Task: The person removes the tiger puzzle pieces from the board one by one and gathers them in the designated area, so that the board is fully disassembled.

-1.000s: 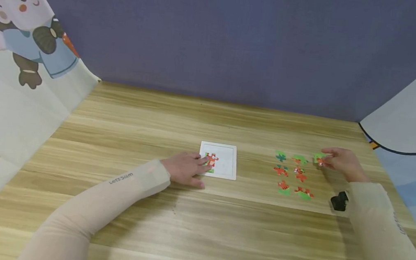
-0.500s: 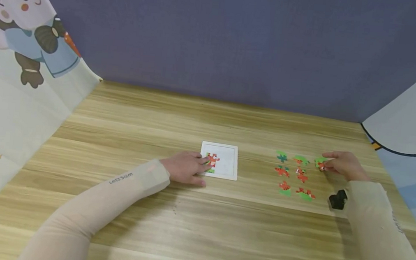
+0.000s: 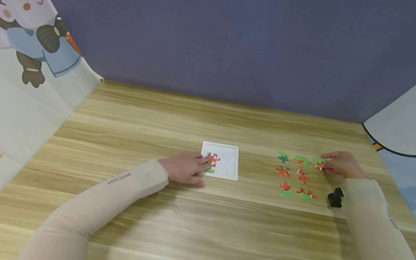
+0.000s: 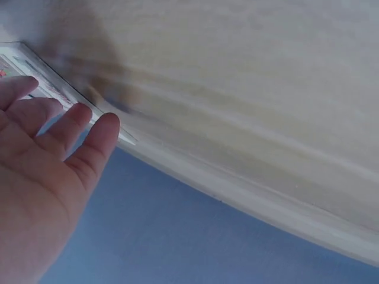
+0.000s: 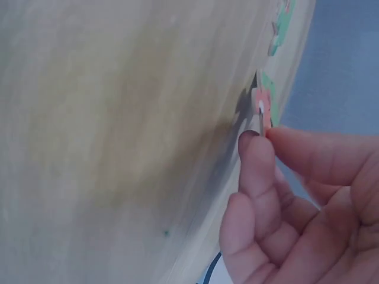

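In the head view, my left hand (image 3: pixel 184 168) lies with straight fingers over the left side of a white square puzzle tray (image 3: pixel 230 165). A few joined red and green puzzle pieces (image 3: pixel 213 159) show in the tray, partly hidden under the fingers. My right hand (image 3: pixel 345 164) pinches a green and red jigsaw piece (image 5: pixel 269 102) between thumb and fingertips at the far right. In the right wrist view this piece stands edge-on, seemingly just off the table. The left wrist view shows the fingers of the left hand (image 4: pixel 44 160) spread at the tray's edge.
Several loose puzzle pieces (image 3: pixel 302 176) lie in rough rows left of the right hand. A small black object (image 3: pixel 335 197) sits beside the right wrist. Behind the wooden table (image 3: pixel 157 117) stands a dark blue panel (image 3: pixel 215 44); printed cloths hang on both sides.
The right hand and the piece it pinches have shifted only slightly, with the piece's angle a little different. The left hand stays on the tray, and the head view has drifted a bit.
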Demonstrator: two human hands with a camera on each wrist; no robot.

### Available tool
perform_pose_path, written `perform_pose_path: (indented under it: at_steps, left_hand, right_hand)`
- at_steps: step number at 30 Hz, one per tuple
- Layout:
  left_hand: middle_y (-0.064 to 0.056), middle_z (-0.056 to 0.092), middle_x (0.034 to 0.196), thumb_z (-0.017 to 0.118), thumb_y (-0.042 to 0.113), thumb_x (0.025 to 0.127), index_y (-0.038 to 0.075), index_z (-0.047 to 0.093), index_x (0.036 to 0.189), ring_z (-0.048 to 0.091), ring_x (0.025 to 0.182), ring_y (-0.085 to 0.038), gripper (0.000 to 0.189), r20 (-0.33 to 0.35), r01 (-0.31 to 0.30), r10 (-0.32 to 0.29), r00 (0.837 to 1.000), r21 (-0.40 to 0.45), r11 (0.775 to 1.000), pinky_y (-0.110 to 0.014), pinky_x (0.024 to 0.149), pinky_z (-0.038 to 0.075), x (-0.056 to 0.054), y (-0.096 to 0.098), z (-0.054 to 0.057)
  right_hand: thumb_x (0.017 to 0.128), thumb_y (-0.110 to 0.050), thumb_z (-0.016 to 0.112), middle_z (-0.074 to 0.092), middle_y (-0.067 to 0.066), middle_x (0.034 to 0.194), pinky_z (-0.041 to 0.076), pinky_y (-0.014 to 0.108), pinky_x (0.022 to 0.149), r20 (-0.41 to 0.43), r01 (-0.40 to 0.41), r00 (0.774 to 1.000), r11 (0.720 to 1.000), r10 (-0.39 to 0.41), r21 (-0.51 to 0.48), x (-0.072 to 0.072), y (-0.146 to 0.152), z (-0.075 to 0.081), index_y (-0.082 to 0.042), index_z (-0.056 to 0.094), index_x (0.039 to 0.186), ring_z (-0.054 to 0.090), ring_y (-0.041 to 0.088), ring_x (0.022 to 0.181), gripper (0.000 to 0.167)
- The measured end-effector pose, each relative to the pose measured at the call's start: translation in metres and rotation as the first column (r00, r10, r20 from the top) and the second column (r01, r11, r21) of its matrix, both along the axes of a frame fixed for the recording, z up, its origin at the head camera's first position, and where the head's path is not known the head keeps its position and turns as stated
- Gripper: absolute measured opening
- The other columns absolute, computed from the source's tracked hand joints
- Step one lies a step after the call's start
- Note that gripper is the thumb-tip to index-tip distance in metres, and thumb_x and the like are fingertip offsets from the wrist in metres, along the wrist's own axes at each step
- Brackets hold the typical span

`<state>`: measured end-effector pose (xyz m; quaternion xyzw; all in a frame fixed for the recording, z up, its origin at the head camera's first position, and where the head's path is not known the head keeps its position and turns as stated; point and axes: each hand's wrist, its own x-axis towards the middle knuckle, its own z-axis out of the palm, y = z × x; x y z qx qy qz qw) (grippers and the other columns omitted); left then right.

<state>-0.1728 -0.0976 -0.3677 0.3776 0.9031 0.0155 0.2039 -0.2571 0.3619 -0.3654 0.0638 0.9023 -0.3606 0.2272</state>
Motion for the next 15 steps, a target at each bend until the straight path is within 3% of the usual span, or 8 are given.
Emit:
perform_pose_path:
  at_steps: [7,15]
  left_hand:
    - [-0.009,0.022,0.157,0.049,0.046,0.098,0.009,0.033,0.150,0.019,0.144,-0.028,0.066,-0.001,0.029,-0.029,1.000,0.000,1.000,-0.053,0.110,0.026,0.0066,-0.0017,-0.0011]
    - [-0.010,0.022,0.156,0.048,0.048,0.098,0.008,0.036,0.148,0.019,0.144,-0.026,0.065,0.012,0.056,-0.056,0.998,-0.012,0.998,-0.051,0.111,0.025,0.0105,-0.0016,0.0004]
  right_hand:
    - [0.090,0.002,0.050,0.065,-0.005,0.067,0.047,0.027,0.048,-0.006,0.001,1.000,1.000,-0.001,0.011,0.0006,0.0004,0.0011,0.018,0.035,0.136,0.055,0.008,0.054,0.051]
    - [0.088,-0.003,0.053,0.055,-0.002,0.058,0.040,0.027,0.046,-0.065,-0.002,0.998,0.998,0.006,0.059,0.0017,-0.0021,0.0017,0.018,0.039,0.134,0.042,0.008,0.047,0.052]
